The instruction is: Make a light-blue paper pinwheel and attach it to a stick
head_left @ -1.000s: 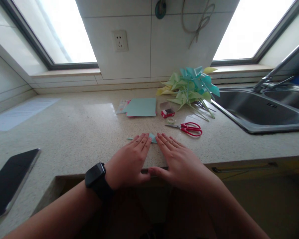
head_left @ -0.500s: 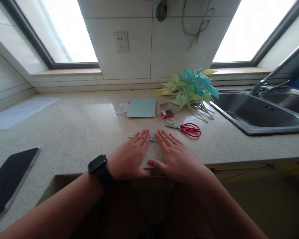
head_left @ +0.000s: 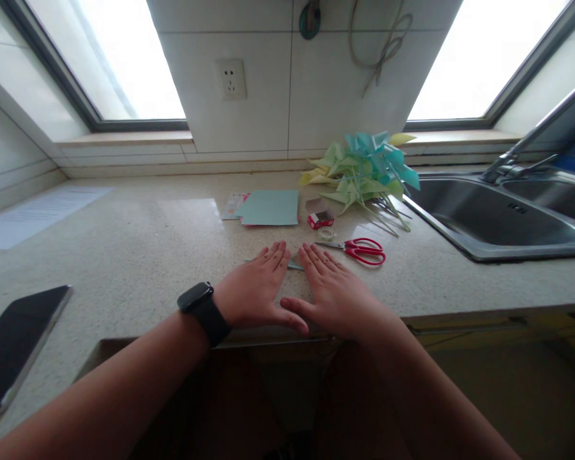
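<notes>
A thin strip of light blue paper [head_left: 294, 266] lies on the counter, mostly hidden beneath my fingers. Both palms face down over it. My left hand [head_left: 256, 284], below a wrist with a black watch, lies flat with its fingers stretched out across the strip. From the other side my right hand [head_left: 333, 284] rests flat on the strip's right part, thumb pointing left. Just beyond my right fingertips are red-handled scissors [head_left: 364, 250], a small roll of clear tape [head_left: 326, 234] and an open red box [head_left: 321, 220].
Light blue paper sheets [head_left: 271, 207] are stacked behind my hands. Green, blue and yellow paper pinwheels [head_left: 364, 169] lie beside the steel sink [head_left: 508, 217]. At the left are a dark tablet [head_left: 22, 348] and a printed sheet [head_left: 43, 214]. The counter's front edge runs under my wrists.
Both hands have slid slightly forward along the paper, away from me. The strip between them now looks narrower and flatter. My left thumb has shifted to the right.
</notes>
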